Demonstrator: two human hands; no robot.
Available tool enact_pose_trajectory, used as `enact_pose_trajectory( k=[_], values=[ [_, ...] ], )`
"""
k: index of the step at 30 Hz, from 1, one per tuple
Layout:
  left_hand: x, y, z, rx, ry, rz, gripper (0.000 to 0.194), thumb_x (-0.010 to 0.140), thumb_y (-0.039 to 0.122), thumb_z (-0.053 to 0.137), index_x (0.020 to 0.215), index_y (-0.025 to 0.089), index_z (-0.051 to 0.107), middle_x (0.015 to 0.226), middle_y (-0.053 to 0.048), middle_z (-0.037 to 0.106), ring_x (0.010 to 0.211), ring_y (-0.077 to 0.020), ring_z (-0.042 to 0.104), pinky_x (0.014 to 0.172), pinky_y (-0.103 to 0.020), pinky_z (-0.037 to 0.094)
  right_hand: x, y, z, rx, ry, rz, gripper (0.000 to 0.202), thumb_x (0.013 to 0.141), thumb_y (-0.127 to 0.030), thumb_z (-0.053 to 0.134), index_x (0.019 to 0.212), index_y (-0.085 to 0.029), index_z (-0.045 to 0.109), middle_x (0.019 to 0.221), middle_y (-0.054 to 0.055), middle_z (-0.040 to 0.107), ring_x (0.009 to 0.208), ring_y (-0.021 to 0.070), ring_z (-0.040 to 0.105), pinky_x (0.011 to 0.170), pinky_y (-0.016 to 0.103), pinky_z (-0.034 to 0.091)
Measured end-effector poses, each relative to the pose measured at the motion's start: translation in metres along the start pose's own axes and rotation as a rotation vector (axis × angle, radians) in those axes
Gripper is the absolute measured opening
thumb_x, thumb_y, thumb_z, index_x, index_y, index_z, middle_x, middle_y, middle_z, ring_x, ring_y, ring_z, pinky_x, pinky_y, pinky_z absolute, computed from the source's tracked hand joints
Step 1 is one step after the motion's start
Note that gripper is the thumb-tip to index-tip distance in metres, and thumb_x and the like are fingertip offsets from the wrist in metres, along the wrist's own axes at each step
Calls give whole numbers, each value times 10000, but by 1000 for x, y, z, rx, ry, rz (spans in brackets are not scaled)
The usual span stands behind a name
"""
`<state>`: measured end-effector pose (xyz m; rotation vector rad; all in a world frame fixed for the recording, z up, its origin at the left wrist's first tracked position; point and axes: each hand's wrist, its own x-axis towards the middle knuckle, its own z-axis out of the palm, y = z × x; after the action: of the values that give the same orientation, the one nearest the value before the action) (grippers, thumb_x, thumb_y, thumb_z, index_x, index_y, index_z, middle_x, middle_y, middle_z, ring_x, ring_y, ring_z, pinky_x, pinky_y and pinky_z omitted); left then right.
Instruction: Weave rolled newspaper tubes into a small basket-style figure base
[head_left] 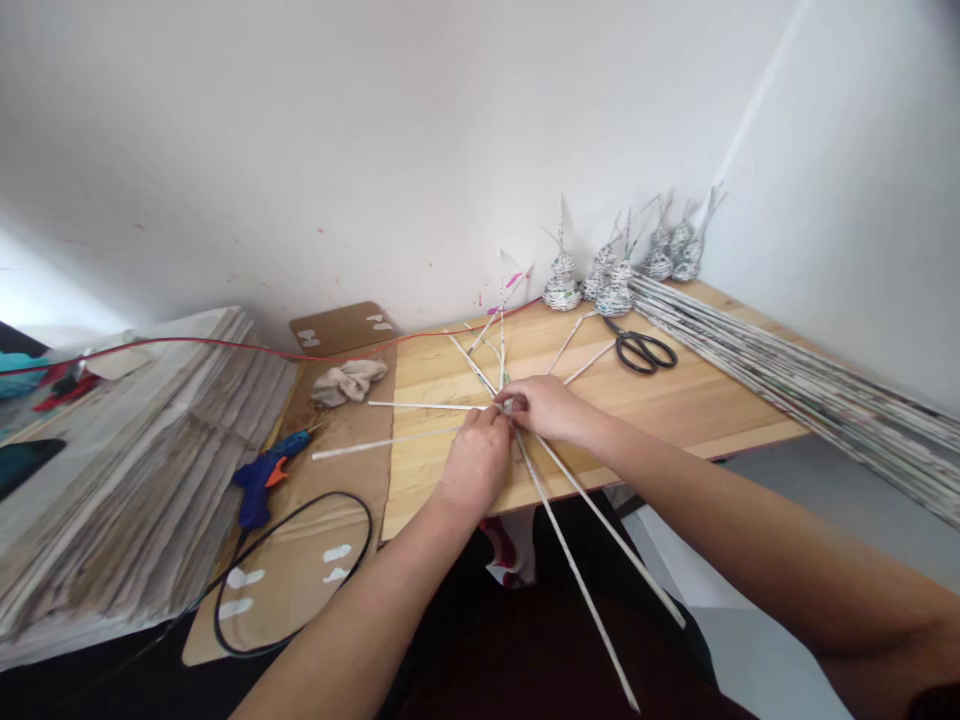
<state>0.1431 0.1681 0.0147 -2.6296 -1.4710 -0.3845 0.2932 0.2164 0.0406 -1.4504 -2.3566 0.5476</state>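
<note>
Several thin rolled-paper sticks (570, 540) cross at one point on the wooden board and spread out like spokes, two of them reaching past its front edge toward my body. My left hand (480, 455) is closed at the crossing, its fingers pinching the sticks from the near left. From the right, my right hand (544, 405) curls its fingers and thumb round the same crossing. The two hands' fingertips meet there and hide the exact grip. Black-handled scissors (646, 352) lie on the board, right of my right hand.
Several woven paper gourd shapes (562, 280) stand by the wall. A bundle of paper sticks (780, 375) lies at the right. On cardboard (300, 590) at the left are a blue glue gun (262, 485), its black cord and a cloth (349, 382). Stacked newspapers (142, 480) stand beyond.
</note>
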Motion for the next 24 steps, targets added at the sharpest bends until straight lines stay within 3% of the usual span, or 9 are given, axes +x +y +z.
enact_pose_trajectory(
  k=[7, 15, 24],
  values=[
    [-9, -4, -2, 93, 35, 114, 236, 917, 119, 448, 992, 79, 668, 973, -130, 638, 975, -250, 546, 897, -373, 472, -4, 2, 3, 199, -49, 48, 382, 730, -92, 666, 1107, -159, 682, 777, 0, 711, 707, 126, 635, 669, 211, 445],
    [-6, 4, -7, 85, -21, 105, 222, 865, 59, 474, 981, 52, 663, 976, -154, 626, 951, -256, 545, 878, -382, 497, -14, 5, 4, 254, 50, 128, 341, 735, -163, 701, 1072, -137, 661, 895, 46, 724, 771, 136, 653, 694, 218, 478],
    [-16, 2, 8, 4, 39, 12, 295, 901, 67, 464, 1161, 49, 603, 1160, -167, 612, 1088, -251, 563, 977, -377, 494, 1, 3, 2, -18, -23, 101, 375, 721, -226, 717, 1084, -135, 699, 1004, 89, 736, 915, 196, 676, 795, 248, 492]
  ],
)
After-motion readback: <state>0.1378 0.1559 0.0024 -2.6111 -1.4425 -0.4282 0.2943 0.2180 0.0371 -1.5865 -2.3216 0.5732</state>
